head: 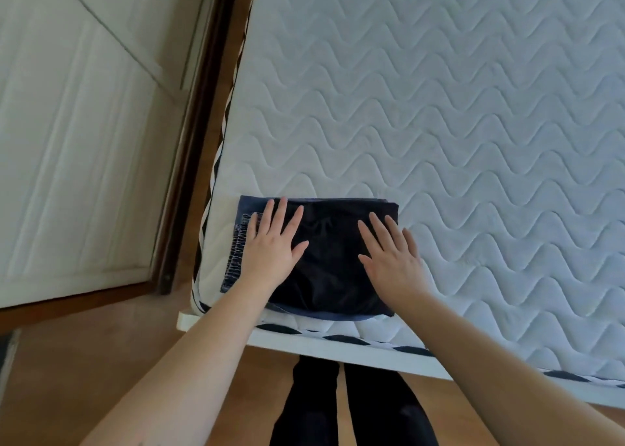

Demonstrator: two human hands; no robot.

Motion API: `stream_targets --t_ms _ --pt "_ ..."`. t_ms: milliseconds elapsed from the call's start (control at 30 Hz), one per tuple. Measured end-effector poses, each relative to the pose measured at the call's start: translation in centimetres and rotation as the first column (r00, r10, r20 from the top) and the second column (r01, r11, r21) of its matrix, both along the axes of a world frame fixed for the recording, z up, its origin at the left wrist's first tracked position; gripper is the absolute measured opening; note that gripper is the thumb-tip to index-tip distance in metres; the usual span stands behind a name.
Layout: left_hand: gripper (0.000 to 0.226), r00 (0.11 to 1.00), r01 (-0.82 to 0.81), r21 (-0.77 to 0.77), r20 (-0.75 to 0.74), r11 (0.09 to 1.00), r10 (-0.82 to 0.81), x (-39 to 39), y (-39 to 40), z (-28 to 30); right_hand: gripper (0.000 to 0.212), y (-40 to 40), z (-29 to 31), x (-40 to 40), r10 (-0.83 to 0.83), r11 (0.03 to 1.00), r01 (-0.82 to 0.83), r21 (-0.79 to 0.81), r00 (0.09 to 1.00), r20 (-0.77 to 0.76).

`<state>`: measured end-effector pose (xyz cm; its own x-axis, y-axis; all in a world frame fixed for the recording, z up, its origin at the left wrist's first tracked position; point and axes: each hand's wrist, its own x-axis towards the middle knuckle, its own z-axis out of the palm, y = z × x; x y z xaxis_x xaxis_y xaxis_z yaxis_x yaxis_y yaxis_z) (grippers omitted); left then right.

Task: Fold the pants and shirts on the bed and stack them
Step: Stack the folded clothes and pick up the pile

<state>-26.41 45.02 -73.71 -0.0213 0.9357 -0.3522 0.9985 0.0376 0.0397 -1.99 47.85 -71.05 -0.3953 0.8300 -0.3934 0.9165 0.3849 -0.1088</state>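
A folded stack of dark clothes (324,259) lies at the near left corner of the bed (439,107), a black garment on top of blue ones. The left hand (274,246) rests flat on the stack's left part, fingers (282,209) spread and straight, gripping nothing. The right hand (392,259) lies flat on its right part, likewise open-palmed.

I count one stack of folded clothes (324,259) on one bed (439,124). In it I make out at least two garments: one black piece on top, one blue beneath. Two hands, left hand (274,246) and right hand (392,259). One door (77,141).
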Motion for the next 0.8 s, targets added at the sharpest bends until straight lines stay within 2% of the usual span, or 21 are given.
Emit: stream_targets --t_ms 133,200,233,300,367,433,533,633,733,800 --pt "0.094 0.993 -0.117 0.014 0.027 0.993 0.116 -1.3 -0.2 -3.0 0.065 1.6 -4.6 0.9 -0.069 0.995 0.068 -0.066 0.998 -0.014" --pt "0.11 0.948 -0.301 0.033 0.116 0.953 0.295 -1.5 -0.4 -3.4 0.072 2.1 -6.0 1.4 -0.138 0.985 0.134 -0.107 0.99 -0.032" --pt "0.12 0.886 -0.436 0.006 0.174 0.9 0.429 -1.8 -0.5 -3.5 0.076 2.2 -6.5 1.6 -0.182 0.977 0.175 -0.121 0.982 -0.051" --pt "0.137 0.697 -0.664 -0.133 0.246 0.736 0.674 -2.5 -0.8 -3.7 0.086 2.2 -6.8 1.9 -0.282 0.952 0.267 -0.15 0.954 -0.096" --pt "0.146 0.553 -0.745 -0.273 0.258 0.608 0.793 -3.3 -0.9 -4.1 0.097 2.3 -7.0 2.1 -0.416 0.9 0.384 -0.208 0.898 -0.143" --pt "0.15 0.464 -0.761 -0.363 0.273 0.537 0.843 -4.0 -0.7 -4.4 0.103 2.7 -7.2 2.3 -0.573 0.798 0.508 -0.326 0.806 -0.149" --pt "0.147 0.337 -0.781 -0.415 0.349 0.467 0.874 -4.6 -0.3 -4.9 0.094 3.5 -8.0 2.8 -0.687 0.673 0.569 -0.472 0.718 -0.114" --pt "0.129 0.2 -0.762 -0.507 0.409 0.404 0.891 -5.5 -0.1 -4.9 0.085 4.3 -8.7 3.2 -0.827 0.498 0.591 -0.635 0.544 -0.142" --pt "0.089 0.184 -0.666 -0.613 0.417 0.425 0.89 -6.7 0.2 -4.1 0.071 4.3 -9.3 3.5 -0.909 0.33 0.504 -0.798 0.397 -0.125" --pt "0.082 0.189 -0.624 -0.646 0.422 0.441 0.886 -7.1 0.2 -3.6 0.066 3.6 -9.3 3.5 -0.939 0.271 0.447 -0.853 0.317 -0.132"
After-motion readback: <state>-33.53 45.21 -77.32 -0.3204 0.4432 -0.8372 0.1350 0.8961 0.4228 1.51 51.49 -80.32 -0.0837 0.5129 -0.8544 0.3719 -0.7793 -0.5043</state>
